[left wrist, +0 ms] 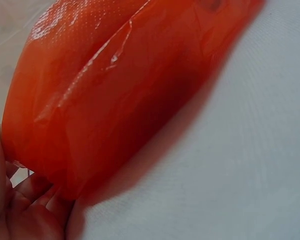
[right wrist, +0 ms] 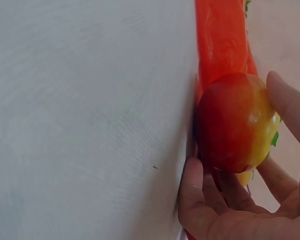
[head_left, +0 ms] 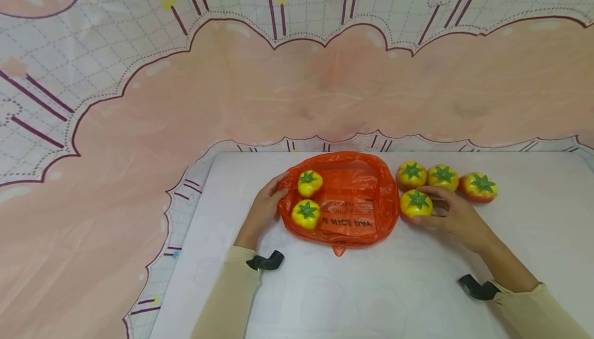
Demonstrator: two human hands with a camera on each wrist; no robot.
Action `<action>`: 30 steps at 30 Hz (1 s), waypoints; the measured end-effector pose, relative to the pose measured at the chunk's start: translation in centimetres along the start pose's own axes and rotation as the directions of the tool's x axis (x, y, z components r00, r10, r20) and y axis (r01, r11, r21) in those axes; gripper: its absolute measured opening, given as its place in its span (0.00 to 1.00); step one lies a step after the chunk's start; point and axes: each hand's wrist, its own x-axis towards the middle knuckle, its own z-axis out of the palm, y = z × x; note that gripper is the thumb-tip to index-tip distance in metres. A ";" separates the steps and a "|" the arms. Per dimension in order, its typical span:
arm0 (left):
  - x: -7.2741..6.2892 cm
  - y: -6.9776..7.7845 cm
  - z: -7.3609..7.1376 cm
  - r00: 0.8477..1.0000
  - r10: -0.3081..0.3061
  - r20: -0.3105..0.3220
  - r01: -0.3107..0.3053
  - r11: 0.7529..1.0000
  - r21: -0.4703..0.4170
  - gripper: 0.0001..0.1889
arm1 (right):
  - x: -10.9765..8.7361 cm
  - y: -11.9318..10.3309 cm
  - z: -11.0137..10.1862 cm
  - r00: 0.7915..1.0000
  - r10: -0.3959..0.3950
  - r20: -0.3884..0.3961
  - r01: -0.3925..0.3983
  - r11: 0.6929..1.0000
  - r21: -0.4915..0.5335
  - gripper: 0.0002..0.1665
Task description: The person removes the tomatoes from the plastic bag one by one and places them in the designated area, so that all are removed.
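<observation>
A red plastic bag (head_left: pixel 387 194) lies spread with its mouth up, rim rolled into a ring and dark lettering on its inner face. Two yellow tomatoes with green star-shaped tops, an upper tomato (head_left: pixel 310 183) and a lower tomato (head_left: pixel 306 214), sit inside at its left. My left hand (head_left: pixel 264 210) pinches the bag's left edge, the thumb over the rim; the left wrist view shows fingers under the red film (left wrist: pixel 105 110). At the bag's right side my right hand (head_left: pixel 457 220) holds another tomato (right wrist: pixel 235 122), red below and yellow above, between thumb and fingers.
Behind the right hand, three more tomatoes stand in a row: a left one (head_left: pixel 411 174), a middle one (head_left: pixel 443 175) and a redder right one (head_left: pixel 479 187). The white table (head_left: pixel 343 297) ends at a patterned pink cloth (head_left: pixel 297 86) behind.
</observation>
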 end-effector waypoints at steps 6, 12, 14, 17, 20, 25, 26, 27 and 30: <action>0.0 0.2 0.1 1.000 0.004 0.004 -0.004 1.000 0.006 0.22 | 0.0 -0.1 -0.3 1.000 0.014 0.010 -0.014 1.000 0.007 0.49; 0.0 0.2 0.1 1.000 -0.018 0.001 0.018 1.000 0.017 0.22 | 0.2 0.2 -0.1 1.000 0.005 0.023 -0.006 0.999 0.037 0.46; 0.0 0.3 0.1 1.000 -0.022 0.000 0.022 1.000 0.020 0.22 | 0.2 0.3 -0.1 1.000 0.006 0.023 -0.007 0.999 0.037 0.46; 0.0 0.3 0.1 1.000 -0.025 0.002 0.025 0.999 0.021 0.22 | 0.2 0.3 -0.2 1.000 0.011 0.021 -0.011 0.999 0.037 0.46; 0.1 0.3 0.1 1.000 -0.024 0.003 0.023 1.000 0.016 0.22 | 0.0 0.0 -0.4 1.000 0.008 0.014 -0.009 0.999 0.036 0.46; 0.1 0.2 -0.1 1.000 -0.026 0.001 0.026 1.000 0.014 0.22 | -0.3 -0.4 -0.8 1.000 -0.013 -0.016 0.014 0.999 0.031 0.45; 0.1 0.2 -0.1 1.000 -0.029 0.000 0.029 0.999 0.014 0.22 | -0.3 -0.5 -0.9 1.000 -0.016 -0.021 0.017 0.999 0.035 0.45; 0.1 0.2 -0.1 0.999 -0.032 0.000 0.032 0.999 0.017 0.22 | -0.4 -0.6 -0.9 1.000 -0.020 -0.023 0.021 0.999 0.040 0.45; 0.0 0.2 -0.1 0.999 -0.044 -0.005 0.044 0.999 0.025 0.22 | -0.5 -0.9 -1.2 0.999 -0.019 -0.027 0.021 0.998 0.059 0.44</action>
